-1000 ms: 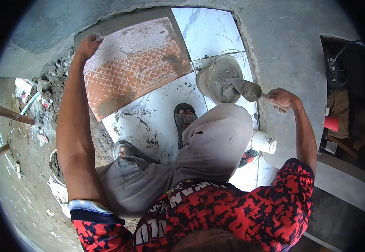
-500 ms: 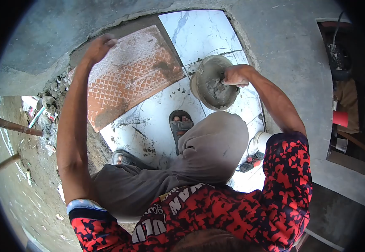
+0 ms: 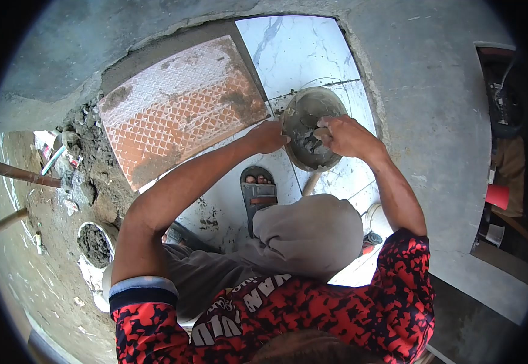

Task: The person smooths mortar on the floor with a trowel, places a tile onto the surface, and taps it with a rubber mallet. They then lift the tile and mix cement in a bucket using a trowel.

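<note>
A bucket (image 3: 290, 155) of wet grey cement (image 3: 309, 124) stands on the white marble-patterned floor tiles. At its left rim is my left hand (image 3: 269, 137), closed on the edge. My right hand (image 3: 346, 137) reaches over the right side with its fingers closed above the cement; whatever they hold is hidden among the grey paste. To the left a large tile (image 3: 179, 106) lies with its ridged orange back facing up, partly coated white and smeared with cement.
Dark mortar bed (image 3: 173, 51) borders the upturned tile. A laid white tile (image 3: 297, 51) is beyond the bucket. Rubble (image 3: 91, 145) and a pail of mortar (image 3: 96, 246) lie left. My sandalled foot (image 3: 258, 191) rests on the tiles. A white container (image 3: 376, 218) stands right.
My left hand has come from the upturned tile's far left corner across to the bucket rim. That tile's left corner has shifted outward and down. My right hand remains at the bucket.
</note>
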{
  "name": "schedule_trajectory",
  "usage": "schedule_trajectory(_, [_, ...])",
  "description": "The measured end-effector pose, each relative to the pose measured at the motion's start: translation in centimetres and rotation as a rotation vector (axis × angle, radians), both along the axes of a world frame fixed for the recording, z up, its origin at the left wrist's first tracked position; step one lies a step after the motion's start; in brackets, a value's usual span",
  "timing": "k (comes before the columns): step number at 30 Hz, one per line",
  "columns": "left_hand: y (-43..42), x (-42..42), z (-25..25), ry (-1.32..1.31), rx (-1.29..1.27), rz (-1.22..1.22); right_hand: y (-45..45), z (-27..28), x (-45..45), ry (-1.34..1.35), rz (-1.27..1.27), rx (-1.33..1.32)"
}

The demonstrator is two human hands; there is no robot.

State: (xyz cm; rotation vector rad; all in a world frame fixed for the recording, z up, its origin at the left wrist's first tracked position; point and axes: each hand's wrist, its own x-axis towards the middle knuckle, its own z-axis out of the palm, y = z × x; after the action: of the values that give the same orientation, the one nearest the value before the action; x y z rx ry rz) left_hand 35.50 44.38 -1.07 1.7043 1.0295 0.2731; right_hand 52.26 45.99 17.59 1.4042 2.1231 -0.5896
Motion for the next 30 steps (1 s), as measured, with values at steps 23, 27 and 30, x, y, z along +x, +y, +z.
schedule_trajectory(23, [-0.3,0.7,-0.9,-0.125,-0.222,0.276,-1.4,-1.5,3.2,0.845,-0.579,0.609])
schedule_trajectory(27, [-0.4,0.8,-2.3,-0.126,-0.152,0.251,-1.7,2.7,6.1,0.792,-0.626,0.803])
schedule_trajectory(30, [-0.6,0.7,-1.8,-0.108,-0.14,0.251,-3.2,4.1,7.7,0.699,-0.714,0.926])
